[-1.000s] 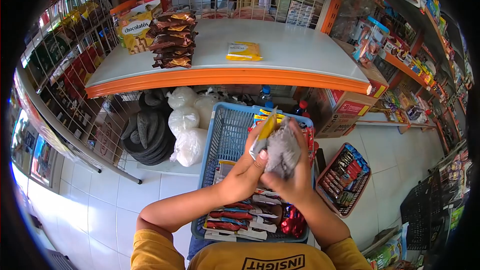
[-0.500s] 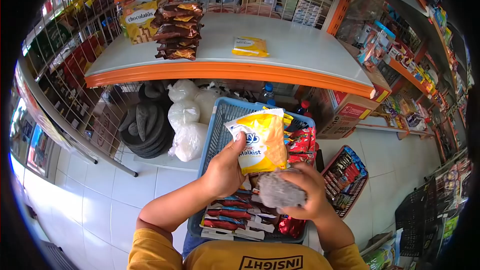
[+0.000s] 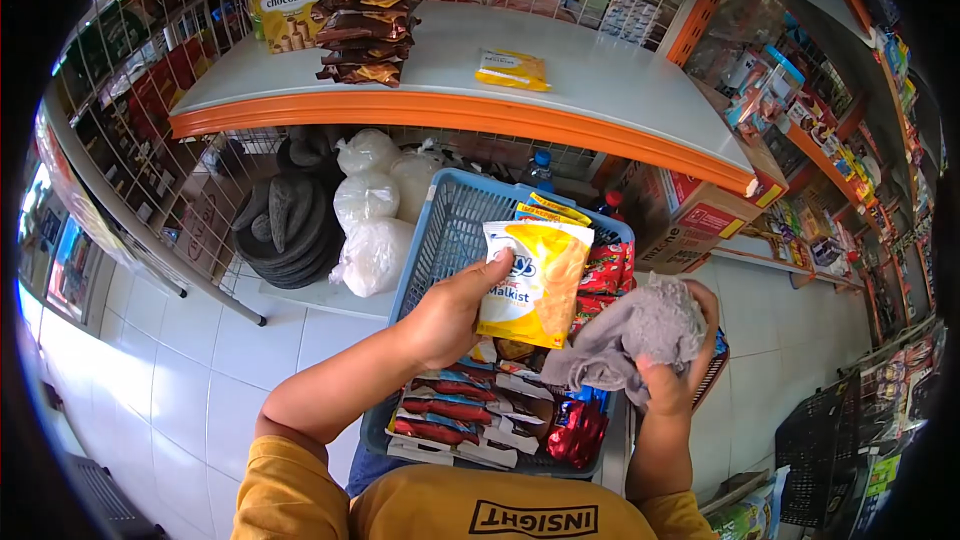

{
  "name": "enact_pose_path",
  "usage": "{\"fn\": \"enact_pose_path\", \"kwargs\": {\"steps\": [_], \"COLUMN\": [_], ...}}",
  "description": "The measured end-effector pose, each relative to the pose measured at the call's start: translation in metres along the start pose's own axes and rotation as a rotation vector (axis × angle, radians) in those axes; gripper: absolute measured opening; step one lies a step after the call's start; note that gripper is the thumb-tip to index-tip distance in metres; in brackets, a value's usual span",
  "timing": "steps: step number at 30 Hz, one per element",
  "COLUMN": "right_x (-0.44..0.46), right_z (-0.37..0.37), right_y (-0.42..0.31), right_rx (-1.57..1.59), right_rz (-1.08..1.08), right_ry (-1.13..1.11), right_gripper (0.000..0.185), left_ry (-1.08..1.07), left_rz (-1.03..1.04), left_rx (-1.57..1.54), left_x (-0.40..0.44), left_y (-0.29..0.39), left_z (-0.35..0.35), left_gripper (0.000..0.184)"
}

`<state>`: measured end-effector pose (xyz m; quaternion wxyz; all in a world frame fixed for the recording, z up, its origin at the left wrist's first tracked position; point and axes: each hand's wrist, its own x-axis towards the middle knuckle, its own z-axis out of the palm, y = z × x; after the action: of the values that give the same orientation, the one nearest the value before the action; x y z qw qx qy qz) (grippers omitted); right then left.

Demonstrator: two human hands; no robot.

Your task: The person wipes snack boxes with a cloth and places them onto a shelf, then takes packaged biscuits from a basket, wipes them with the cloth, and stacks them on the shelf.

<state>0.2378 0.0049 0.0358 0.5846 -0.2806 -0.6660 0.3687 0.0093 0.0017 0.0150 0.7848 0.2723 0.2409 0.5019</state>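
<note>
My left hand point(image 3: 448, 315) grips a yellow and white packet of Malkist crackers point(image 3: 535, 285) by its left edge, thumb on the front. To its right, my right hand point(image 3: 680, 360) is closed around a bunched grey cloth point(image 3: 640, 332), whose loose end hangs toward the packet. Both are above a blue plastic basket point(image 3: 408, 290) that stands in front of me. Inside the basket lie rows of brown and red snack packets point(image 3: 450, 408), red packets point(image 3: 603, 270) and a shiny red pack point(image 3: 577, 432).
A white shelf with an orange edge point(image 3: 450, 111) holds another yellow Malkist packet point(image 3: 512, 69), stacked brown packets point(image 3: 368, 30) and a Chocolatos box point(image 3: 292, 8). Beneath are stone mortars point(image 3: 283, 230) and white plastic bags point(image 3: 372, 252). Cartons point(image 3: 680, 220) stand at right.
My right hand has moved right with the cloth, away from the packet, and the cloth now hangs more loosely. The packet has tilted more upright in my left hand.
</note>
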Motion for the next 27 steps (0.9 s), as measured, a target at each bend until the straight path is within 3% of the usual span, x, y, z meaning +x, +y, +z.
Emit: {"fn": "enact_pose_path", "kwargs": {"steps": [6, 27], "right_x": [0.006, 0.008], "right_z": [0.016, 0.021], "right_y": [-0.004, 0.006], "right_rx": [0.005, 0.0], "right_rz": [0.003, -0.001], "right_ry": [0.064, 0.072], "right_gripper": [0.076, 0.074], "left_ry": [-0.015, 0.039], "left_rz": [-0.001, -0.004], "left_rx": [0.026, 0.055], "left_x": [0.0, -0.002], "left_y": [0.0, 0.001], "left_z": [0.001, 0.003], "left_gripper": [0.045, 0.045]}}
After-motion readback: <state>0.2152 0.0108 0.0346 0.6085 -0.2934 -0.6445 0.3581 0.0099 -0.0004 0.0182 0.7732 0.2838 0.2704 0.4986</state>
